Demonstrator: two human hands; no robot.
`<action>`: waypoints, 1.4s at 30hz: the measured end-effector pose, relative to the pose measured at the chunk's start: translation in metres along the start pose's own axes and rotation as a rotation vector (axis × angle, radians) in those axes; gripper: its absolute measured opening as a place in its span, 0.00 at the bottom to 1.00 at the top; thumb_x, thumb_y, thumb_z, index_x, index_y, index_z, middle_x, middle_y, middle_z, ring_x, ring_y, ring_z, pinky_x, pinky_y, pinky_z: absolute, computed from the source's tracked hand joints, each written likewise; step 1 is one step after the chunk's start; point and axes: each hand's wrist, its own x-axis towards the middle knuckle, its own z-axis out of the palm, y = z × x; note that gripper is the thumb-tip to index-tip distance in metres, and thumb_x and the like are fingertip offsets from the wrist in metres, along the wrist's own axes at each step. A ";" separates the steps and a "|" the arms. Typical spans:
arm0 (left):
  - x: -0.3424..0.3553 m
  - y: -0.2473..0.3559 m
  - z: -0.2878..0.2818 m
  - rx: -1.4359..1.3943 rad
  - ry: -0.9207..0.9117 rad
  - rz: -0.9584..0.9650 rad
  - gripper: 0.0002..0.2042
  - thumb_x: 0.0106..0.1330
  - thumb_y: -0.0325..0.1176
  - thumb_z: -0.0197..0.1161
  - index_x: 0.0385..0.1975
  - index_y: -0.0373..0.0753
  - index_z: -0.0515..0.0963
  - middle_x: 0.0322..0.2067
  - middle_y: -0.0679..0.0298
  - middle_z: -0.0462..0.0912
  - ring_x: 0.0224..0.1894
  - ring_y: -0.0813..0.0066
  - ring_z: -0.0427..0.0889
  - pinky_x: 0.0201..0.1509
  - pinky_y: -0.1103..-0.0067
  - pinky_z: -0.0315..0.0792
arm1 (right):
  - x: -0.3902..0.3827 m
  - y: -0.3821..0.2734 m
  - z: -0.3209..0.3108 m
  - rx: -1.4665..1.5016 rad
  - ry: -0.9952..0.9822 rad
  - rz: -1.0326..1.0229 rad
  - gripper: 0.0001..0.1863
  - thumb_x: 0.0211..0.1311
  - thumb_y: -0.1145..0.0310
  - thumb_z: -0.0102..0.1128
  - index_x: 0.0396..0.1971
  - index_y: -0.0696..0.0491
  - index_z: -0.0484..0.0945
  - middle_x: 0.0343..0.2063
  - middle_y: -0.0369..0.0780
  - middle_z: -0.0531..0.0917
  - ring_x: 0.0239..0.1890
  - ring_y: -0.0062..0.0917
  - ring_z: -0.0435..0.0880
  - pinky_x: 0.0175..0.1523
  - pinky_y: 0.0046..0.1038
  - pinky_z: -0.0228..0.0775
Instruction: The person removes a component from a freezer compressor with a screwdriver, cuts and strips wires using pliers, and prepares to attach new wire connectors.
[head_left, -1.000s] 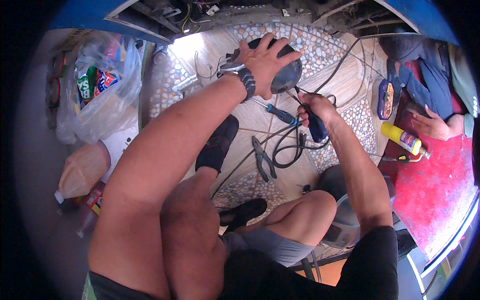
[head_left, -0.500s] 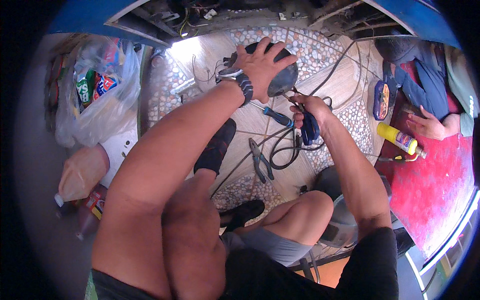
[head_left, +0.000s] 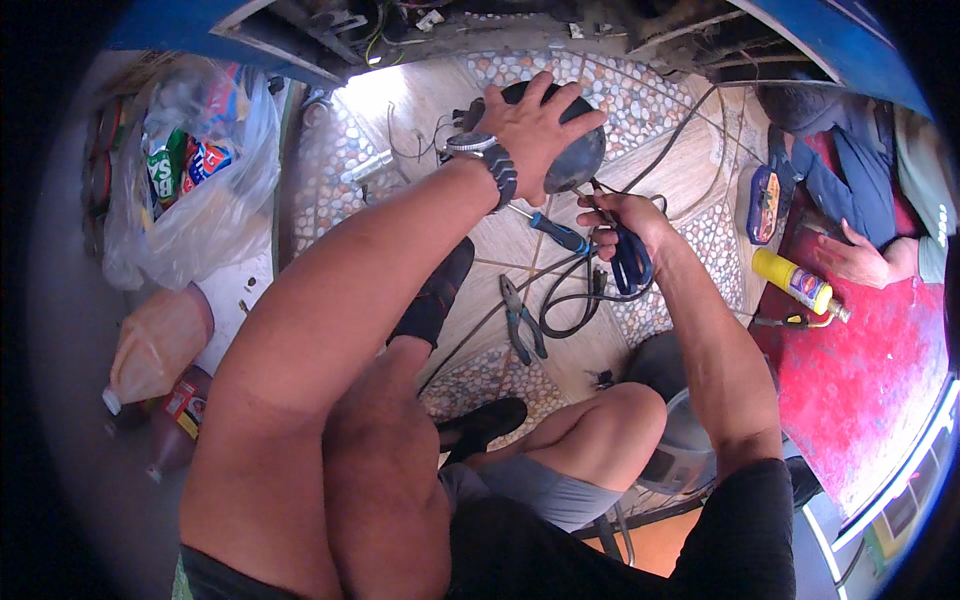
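Black domed unit [head_left: 582,160]: sits on the tiled floor [head_left: 600,345], just before the blue-sided frame [head_left: 175,34]. Under left grip [head_left: 530,140], palm down, fingers splayed across the top. At the lower right edge, right grip [head_left: 635,218] with fingers curled around a blue-handled tool [head_left: 630,268]; contact between tip and dome, cannot tell. Nearby: screwdriver [head_left: 562,234], pliers [head_left: 512,307], black cable [head_left: 690,117]. Well right, on red surface [head_left: 860,380]: yellow canister [head_left: 790,278], near co-worker's hand [head_left: 858,257].
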 end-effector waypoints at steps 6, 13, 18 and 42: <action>0.000 -0.002 0.002 0.019 0.018 0.011 0.62 0.28 0.40 0.86 0.73 0.66 0.59 0.72 0.65 0.58 0.75 0.53 0.54 0.56 0.40 0.69 | -0.007 0.010 0.017 0.164 0.142 -0.138 0.12 0.77 0.63 0.47 0.51 0.54 0.72 0.34 0.41 0.80 0.18 0.19 0.68 0.21 0.27 0.65; 0.001 -0.003 0.005 0.008 0.019 0.002 0.62 0.27 0.40 0.86 0.73 0.66 0.59 0.72 0.65 0.58 0.75 0.52 0.55 0.56 0.39 0.68 | -0.033 0.019 -0.005 -0.479 0.118 -0.294 0.18 0.78 0.57 0.48 0.57 0.54 0.70 0.37 0.39 0.84 0.19 0.16 0.65 0.23 0.21 0.61; 0.002 0.000 0.000 0.009 0.004 -0.010 0.62 0.28 0.40 0.86 0.73 0.68 0.59 0.72 0.67 0.58 0.75 0.52 0.54 0.57 0.38 0.67 | -0.002 0.022 -0.031 -0.743 -0.018 -0.456 0.22 0.79 0.51 0.45 0.52 0.54 0.77 0.29 0.34 0.84 0.20 0.16 0.63 0.28 0.20 0.59; 0.002 0.002 -0.003 -0.001 -0.003 0.005 0.60 0.28 0.41 0.84 0.72 0.65 0.60 0.71 0.65 0.58 0.73 0.54 0.56 0.55 0.43 0.68 | 0.060 0.057 -0.040 -0.302 0.160 -0.812 0.18 0.72 0.56 0.58 0.25 0.53 0.77 0.20 0.28 0.72 0.23 0.13 0.65 0.29 0.21 0.56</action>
